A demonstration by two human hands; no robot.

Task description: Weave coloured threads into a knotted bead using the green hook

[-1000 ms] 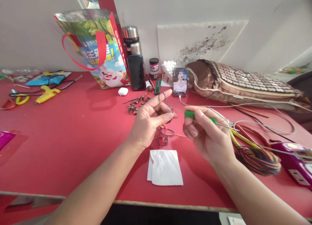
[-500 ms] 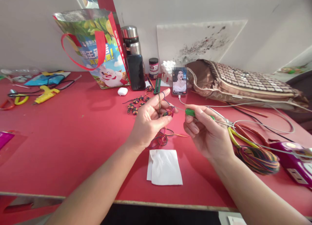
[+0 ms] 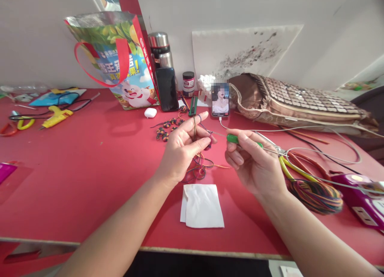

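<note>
**Multicoloured thin cord [image 3: 200, 171] meets green-handled metal hook [image 3: 233, 139] above a smooth red tabletop [image 3: 90, 181]**

At far left, on the red surface, we see a yellow plastic glue gun [image 3: 56, 117] beside a crumpled blue packet [image 3: 58, 99]. Next, a tall, brightly printed shopping bag [image 3: 117, 63] with red handles stands near the plain pale wall [image 3: 255, 7], a brushed-steel flask [image 3: 159, 41] and a dark-screened black phone [image 3: 167, 89] at its side. Knotted multicoloured braid [image 3: 163, 135] lies just beyond the left hand [image 3: 181, 153]. That hand, mid-table and raised, has thumb and fingers pinched on the cord, with a strand around its outstretched index finger; the loose tangle hangs below, above a folded white paper tissue [image 3: 204, 207]. Behind, we find a lit phone [image 3: 220, 103] before an ink-spattered white sheet [image 3: 249, 49] on the wall. The right hand [image 3: 258, 167] closes thumb and fingers around the green handle, its thin shaft pointing left to the cord; whether the tip has caught a strand, we cannot tell. Farther right lie a brown bag covered in pale squares [image 3: 312, 93], a coil of multicoloured cord [image 3: 316, 195] and a purple plastic power strip [image 3: 360, 197].
</note>
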